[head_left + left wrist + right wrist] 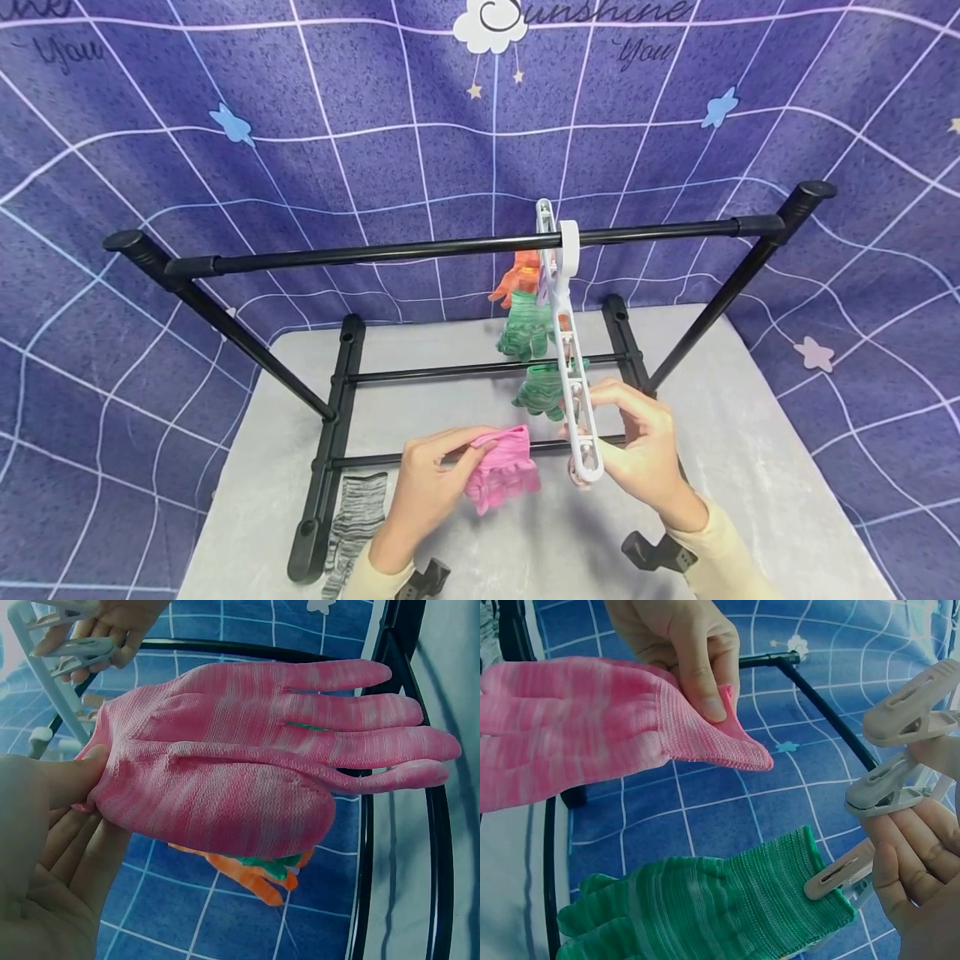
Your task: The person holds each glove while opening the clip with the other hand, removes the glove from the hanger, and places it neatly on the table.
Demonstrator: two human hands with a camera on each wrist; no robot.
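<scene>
My left hand (429, 483) pinches a pink streaked knit glove (504, 471) by its cuff, thumb on one side and fingers on the other. In the left wrist view that glove (225, 757) stretches sideways with its fingers pointing right. My right hand (647, 450) is at the near end of a white clip hanger (562, 333), with thumb and fingers about a grey clothespin (881, 784). The pink cuff is apart from the clips. Nearby, a green glove (705, 900) hangs with a beige clothespin (844, 870) on its cuff.
The hanger hooks over the top bar (390, 252) of a black rack. Another green glove (525, 325) and an orange glove (519, 277) hang farther back. A grey striped knit piece (358, 517) lies at the rack's left foot (322, 492). A purple grid cloth (375, 167) stands behind.
</scene>
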